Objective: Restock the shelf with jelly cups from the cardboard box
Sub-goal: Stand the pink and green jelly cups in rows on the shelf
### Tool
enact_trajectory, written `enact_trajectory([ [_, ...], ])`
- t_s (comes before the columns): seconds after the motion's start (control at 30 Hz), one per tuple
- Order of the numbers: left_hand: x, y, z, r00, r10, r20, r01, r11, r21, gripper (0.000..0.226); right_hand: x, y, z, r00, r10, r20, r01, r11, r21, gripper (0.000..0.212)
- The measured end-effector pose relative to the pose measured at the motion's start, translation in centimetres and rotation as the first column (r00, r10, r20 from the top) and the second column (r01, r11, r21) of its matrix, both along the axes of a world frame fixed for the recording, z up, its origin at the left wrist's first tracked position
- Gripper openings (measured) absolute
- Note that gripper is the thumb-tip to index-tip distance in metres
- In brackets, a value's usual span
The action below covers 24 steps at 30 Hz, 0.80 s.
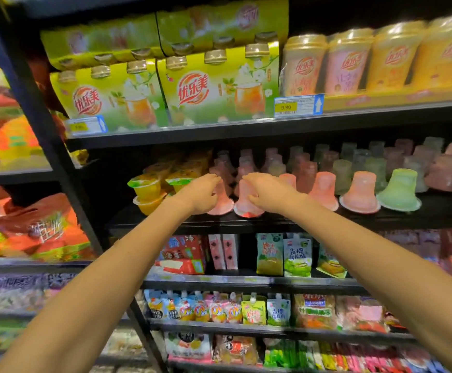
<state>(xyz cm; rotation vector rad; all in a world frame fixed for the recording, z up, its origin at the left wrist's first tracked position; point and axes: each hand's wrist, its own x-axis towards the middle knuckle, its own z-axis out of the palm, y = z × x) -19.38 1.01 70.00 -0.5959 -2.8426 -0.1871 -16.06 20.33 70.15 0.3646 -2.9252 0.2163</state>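
Note:
Both my arms reach up to the middle shelf (246,224). My left hand (202,193) curls around a pink jelly cup (223,203) standing upside down at the shelf's front edge. My right hand (266,191) grips a second pink jelly cup (246,203) right beside it. To the right, a front row of inverted cups continues: pink jelly cups (359,195) and a green jelly cup (400,193). Behind them stand several more rows of pale cups (354,162). The cardboard box is out of view.
Yellow fruit jelly tubs (146,189) are stacked just left of my left hand. The shelf above carries milk tea packs (214,87) and tall cups (346,65), with a price tag (297,105). Pouches and snack bags (284,254) fill the lower shelves. A black upright post (66,168) stands to the left.

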Motion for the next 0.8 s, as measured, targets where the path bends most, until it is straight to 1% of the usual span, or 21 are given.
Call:
enact_trajectory([
  [0.07,-0.5,-0.5,-0.5,0.999,-0.031,0.018,0.031,0.999,0.021,0.057,0.3,-1.4,0.1,0.997,-0.062,0.055,0.06,0.998,0.03,0.043],
  [0.1,-0.7,-0.7,-0.7,0.998,-0.052,0.032,0.051,0.998,0.023,0.057,0.2,-2.0,0.0,0.989,-0.1,0.106,0.096,0.994,0.043,0.038],
  [0.17,-1.0,-1.0,-1.3,0.995,-0.092,0.028,0.091,0.995,0.034,0.052,-0.2,-2.8,-0.2,0.97,-0.182,0.162,0.181,0.983,0.018,0.033],
  [0.23,-1.3,-1.3,-1.6,0.992,-0.13,0.009,0.129,0.989,0.069,0.047,-0.9,-3.4,-0.3,0.954,-0.239,0.183,0.245,0.969,-0.014,0.04],
  [0.3,-1.7,-1.6,-1.9,0.988,-0.152,-0.003,0.152,0.982,0.112,0.043,-0.8,-3.9,0.3,0.918,-0.309,0.248,0.306,0.951,0.054,0.05],
  [0.33,-1.8,-1.7,-2.1,0.987,-0.16,-0.003,0.159,0.978,0.133,0.041,-0.8,-4.2,0.5,0.903,-0.332,0.275,0.32,0.943,0.088,0.052],
  [0.43,-2.0,-1.6,-2.0,0.986,-0.168,0.002,0.165,0.968,0.189,0.036,-1.1,-5.1,1.0,0.892,-0.354,0.281,0.349,0.934,0.071,0.055],
  [0.5,-2.0,-1.7,-2.0,0.987,-0.159,0.001,0.156,0.966,0.206,0.037,-1.1,-5.3,1.2,0.881,-0.371,0.295,0.363,0.928,0.083,0.06],
  [0.57,-2.0,-1.8,-2.0,0.988,-0.153,0.001,0.15,0.968,0.201,0.041,-1.2,-5.5,1.1,0.876,-0.385,0.289,0.378,0.922,0.085,0.06],
  [0.63,-2.0,-2.0,-1.9,0.988,-0.153,0.014,0.148,0.969,0.197,0.046,-0.7,-5.6,1.1,0.889,-0.385,0.249,0.377,0.923,0.08,0.057],
  [0.73,-2.0,-2.2,-1.7,0.989,-0.144,0.042,0.133,0.972,0.195,0.052,0.3,-5.2,0.0,0.948,-0.306,0.084,0.303,0.952,0.045,0.048],
  [0.8,-2.1,-2.1,-1.6,0.99,-0.13,0.048,0.118,0.975,0.19,0.054,0.6,-4.8,-0.4,0.971,-0.237,-0.025,0.238,0.971,0.03,0.042],
])
